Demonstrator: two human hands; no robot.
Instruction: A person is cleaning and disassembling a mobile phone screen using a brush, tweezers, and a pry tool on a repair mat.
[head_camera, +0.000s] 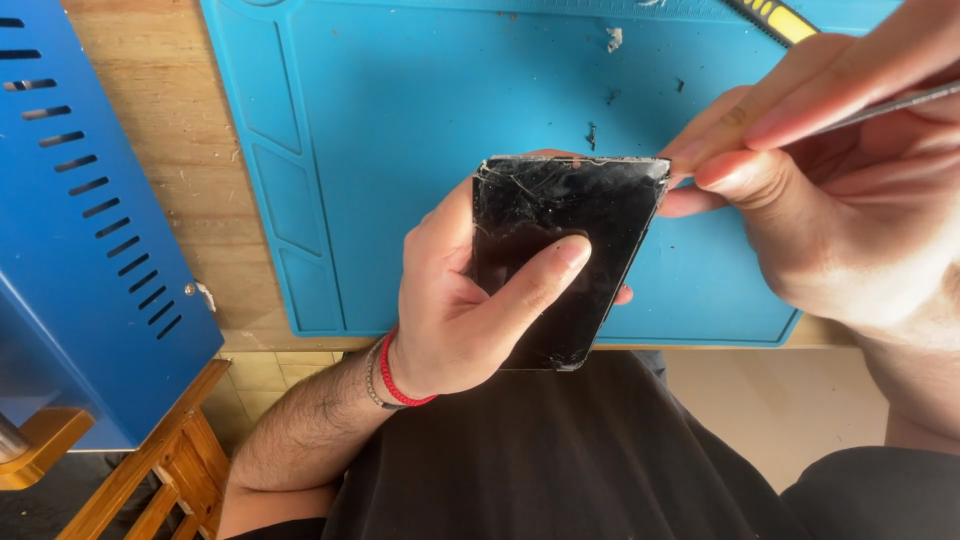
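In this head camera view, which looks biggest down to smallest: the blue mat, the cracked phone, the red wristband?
1. Blue mat, by far the largest.
2. Cracked phone, held in the left hand; it sits nearer the camera, so it looks bigger than it is.
3. Red wristband, a thin cord.

Blue mat (420, 120), blue metal case (90, 220)

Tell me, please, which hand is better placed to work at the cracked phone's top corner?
Probably the right hand: it pinches a thin metal tool with its fingertips at that corner, while the left hand grips the cracked phone to steady it.
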